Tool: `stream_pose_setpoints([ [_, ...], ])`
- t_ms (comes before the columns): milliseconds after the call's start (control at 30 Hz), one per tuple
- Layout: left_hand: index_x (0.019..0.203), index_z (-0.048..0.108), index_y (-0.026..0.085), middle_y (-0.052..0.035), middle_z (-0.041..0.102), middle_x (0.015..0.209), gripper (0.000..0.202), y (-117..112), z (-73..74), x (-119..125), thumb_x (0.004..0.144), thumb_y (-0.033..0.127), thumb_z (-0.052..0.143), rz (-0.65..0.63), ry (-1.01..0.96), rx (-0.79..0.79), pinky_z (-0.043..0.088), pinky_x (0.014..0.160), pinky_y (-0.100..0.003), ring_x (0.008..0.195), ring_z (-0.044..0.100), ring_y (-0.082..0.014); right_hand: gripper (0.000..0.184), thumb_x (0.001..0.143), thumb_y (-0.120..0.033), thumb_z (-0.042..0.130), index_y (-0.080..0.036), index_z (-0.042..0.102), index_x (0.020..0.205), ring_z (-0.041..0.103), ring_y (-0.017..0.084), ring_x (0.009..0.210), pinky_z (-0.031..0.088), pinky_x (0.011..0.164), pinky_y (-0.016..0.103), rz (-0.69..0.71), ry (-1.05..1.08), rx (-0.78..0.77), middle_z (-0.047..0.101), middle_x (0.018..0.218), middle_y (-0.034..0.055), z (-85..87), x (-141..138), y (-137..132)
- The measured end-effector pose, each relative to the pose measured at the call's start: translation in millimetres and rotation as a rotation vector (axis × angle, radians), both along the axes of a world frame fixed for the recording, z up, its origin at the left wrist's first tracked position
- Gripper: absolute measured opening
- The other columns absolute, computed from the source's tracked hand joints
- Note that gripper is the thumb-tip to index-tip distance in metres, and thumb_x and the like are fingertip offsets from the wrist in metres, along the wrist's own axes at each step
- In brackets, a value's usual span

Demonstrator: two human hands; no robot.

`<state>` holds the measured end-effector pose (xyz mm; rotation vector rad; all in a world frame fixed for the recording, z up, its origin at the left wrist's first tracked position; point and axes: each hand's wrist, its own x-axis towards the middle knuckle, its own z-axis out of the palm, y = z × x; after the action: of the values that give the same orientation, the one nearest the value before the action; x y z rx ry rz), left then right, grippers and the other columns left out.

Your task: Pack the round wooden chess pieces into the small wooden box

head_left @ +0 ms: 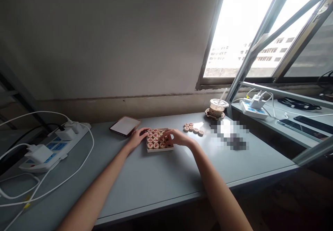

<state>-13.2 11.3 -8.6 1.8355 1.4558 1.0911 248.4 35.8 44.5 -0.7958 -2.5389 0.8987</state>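
Note:
A small shallow box [159, 149] of round wooden chess pieces with red and dark characters sits on the grey table [161, 179]. My left hand [137, 138] rests against the box's left side, fingers curled on its edge. My right hand [177, 137] hovers over the box's right part, its fingertips pinched on a chess piece [166, 139] inside the box. Several loose chess pieces [193, 128] lie on the table to the right of the box.
A phone or tablet [125, 125] lies left of the box. A power strip [49, 147] with chargers and white cables is at far left. An iced drink cup [218, 108] stands near the window. Another power strip [253, 109] and phones lie on the right shelf.

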Motion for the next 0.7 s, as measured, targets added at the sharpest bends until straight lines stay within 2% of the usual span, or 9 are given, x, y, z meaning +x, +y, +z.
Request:
stream_pose_setpoints([
  [100,0.113,0.064,0.02,-0.0071,0.066,0.119,0.041,0.8,-0.9,0.3,0.082,0.043,0.051,0.004,-0.005,0.005,0.042,0.103,-0.039,0.114,0.058,-0.0249,0.03,0.073,-0.01,0.065,-0.025,0.072,0.099,0.06,0.015,0.083,0.047,0.074,0.025,-0.077,0.005,0.056,0.068,0.1,0.0024,-3.9,-8.1,-2.7],
  [233,0.112,0.065,0.02,-0.0073,0.066,0.118,0.041,3.3,-3.8,-0.2,0.081,0.044,0.052,0.012,-0.005,0.026,0.042,0.103,-0.04,0.113,0.058,-0.0252,0.029,0.074,-0.01,0.063,-0.026,0.071,0.097,0.061,0.017,0.093,0.046,0.078,0.025,-0.098,0.051,0.122,0.068,0.106,0.0005,-8.7,-15.5,-4.1],
  [333,0.112,0.065,0.02,-0.0078,0.067,0.118,0.042,4.8,-5.7,-1.0,0.081,0.045,0.051,0.012,-0.002,0.026,0.043,0.102,-0.04,0.112,0.059,-0.0257,0.017,0.076,-0.017,0.065,-0.024,0.071,0.089,0.061,0.016,0.085,0.045,0.076,0.026,-0.129,0.049,0.144,0.07,0.096,0.0009,-3.8,-10.5,-3.2],
  [400,0.112,0.065,0.02,-0.0078,0.067,0.118,0.042,6.0,-7.2,-2.0,0.081,0.046,0.052,0.009,-0.003,0.025,0.044,0.101,-0.04,0.112,0.059,-0.0261,0.012,0.078,-0.023,0.065,-0.022,0.07,0.088,0.061,0.016,0.084,0.045,0.076,0.026,-0.179,0.081,0.147,0.069,0.091,0.0013,3.5,2.3,-1.9],
  [500,0.113,0.065,0.021,-0.0077,0.066,0.119,0.043,8.7,-10.2,-4.1,0.082,0.047,0.052,0.003,0.001,0.015,0.045,0.1,-0.039,0.113,0.059,-0.0261,0.016,0.08,-0.033,0.065,-0.023,0.067,0.091,0.059,0.016,0.086,0.044,0.076,0.028,-0.314,0.12,0.155,0.069,0.092,0.0009,11.0,32.0,-1.4],
  [600,0.114,0.064,0.021,-0.0075,0.065,0.121,0.043,11.1,-12.9,-5.7,0.082,0.047,0.051,-0.005,0.013,0.002,0.045,0.099,-0.039,0.114,0.058,-0.0258,0.012,0.082,-0.034,0.063,-0.023,0.068,0.086,0.058,0.018,0.088,0.041,0.078,0.031,-0.436,-0.001,0.232,0.069,0.093,0.0021,5.2,60.5,-3.2],
  [700,0.114,0.064,0.022,-0.0071,0.065,0.121,0.042,11.4,-13.6,-5.8,0.083,0.046,0.05,0.0,0.024,0.008,0.045,0.099,-0.039,0.114,0.058,-0.0255,0.009,0.082,-0.024,0.062,-0.024,0.071,0.08,0.054,0.024,0.102,0.037,0.083,0.038,-0.641,-0.156,0.408,0.066,0.107,0.0049,-6.7,75.0,-4.1],
])
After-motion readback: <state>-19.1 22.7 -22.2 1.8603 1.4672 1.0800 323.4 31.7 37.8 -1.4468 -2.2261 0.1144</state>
